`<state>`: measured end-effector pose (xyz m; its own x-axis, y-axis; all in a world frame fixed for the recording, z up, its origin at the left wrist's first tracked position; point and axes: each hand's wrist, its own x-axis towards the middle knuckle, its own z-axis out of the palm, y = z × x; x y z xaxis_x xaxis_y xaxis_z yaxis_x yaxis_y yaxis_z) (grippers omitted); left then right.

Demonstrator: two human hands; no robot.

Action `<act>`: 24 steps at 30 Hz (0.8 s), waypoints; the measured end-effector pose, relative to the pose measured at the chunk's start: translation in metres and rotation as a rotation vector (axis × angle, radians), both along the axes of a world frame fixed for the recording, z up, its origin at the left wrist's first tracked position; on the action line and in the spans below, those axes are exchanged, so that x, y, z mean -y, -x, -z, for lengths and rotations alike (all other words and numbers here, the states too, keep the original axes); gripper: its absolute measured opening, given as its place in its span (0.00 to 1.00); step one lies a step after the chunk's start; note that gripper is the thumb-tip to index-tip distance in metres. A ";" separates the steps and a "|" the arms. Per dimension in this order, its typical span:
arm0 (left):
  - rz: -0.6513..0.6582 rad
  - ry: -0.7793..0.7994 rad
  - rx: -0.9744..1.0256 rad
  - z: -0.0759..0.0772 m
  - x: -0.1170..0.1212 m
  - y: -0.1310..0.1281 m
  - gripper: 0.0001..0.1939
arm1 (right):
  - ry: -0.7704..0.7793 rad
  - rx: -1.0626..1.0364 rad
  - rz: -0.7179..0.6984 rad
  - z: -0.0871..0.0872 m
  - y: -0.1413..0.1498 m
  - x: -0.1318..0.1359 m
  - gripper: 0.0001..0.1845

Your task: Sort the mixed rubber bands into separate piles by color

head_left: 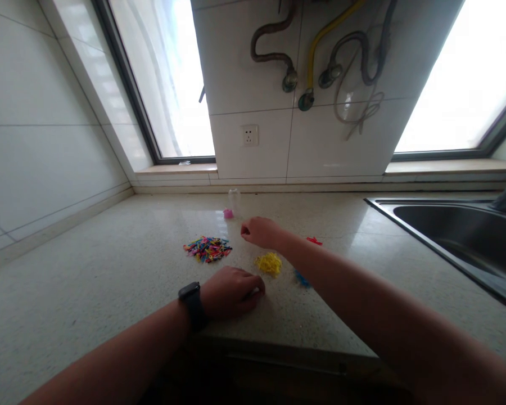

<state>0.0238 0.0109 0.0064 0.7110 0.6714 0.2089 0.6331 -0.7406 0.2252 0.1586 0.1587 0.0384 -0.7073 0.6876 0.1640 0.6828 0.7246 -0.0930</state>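
Observation:
My left hand (231, 291), with a dark watch (189, 291) on its wrist, rests on the counter near the front edge. Its fingers are curled in toward the thumb; whatever they may hold is hidden. Farther back, my right hand (260, 232) hovers with closed fingers, and I cannot make out anything in them. Between the hands lies a pile of small yellow bands (269, 263). A larger mixed-colour pile of small bands (208, 248) sits to the left. Blue pieces (302, 278) and red pieces (314, 241) are partly covered by my right forearm.
A clear plastic bottle (234, 197) stands near the back wall, with a pink cap (228, 214) beside it. A steel sink (455, 247) is set into the counter (122, 270) at right. Hoses and a socket (250, 135) are on the tiled wall.

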 end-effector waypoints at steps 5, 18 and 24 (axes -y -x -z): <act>-0.012 0.012 0.003 0.000 0.001 0.000 0.09 | 0.081 -0.198 -0.025 -0.019 -0.067 -0.009 0.09; -0.016 0.064 -0.007 -0.002 0.003 -0.001 0.10 | 0.253 -1.049 0.143 -0.007 -0.194 0.005 0.16; -0.025 0.077 -0.011 -0.002 0.003 -0.001 0.10 | 0.253 -1.161 0.091 -0.015 -0.177 0.015 0.15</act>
<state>0.0245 0.0076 0.0083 0.6955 0.7030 0.1487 0.6541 -0.7051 0.2737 0.3355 0.1441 0.0538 -0.1721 0.8325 0.5266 0.1438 0.5501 -0.8226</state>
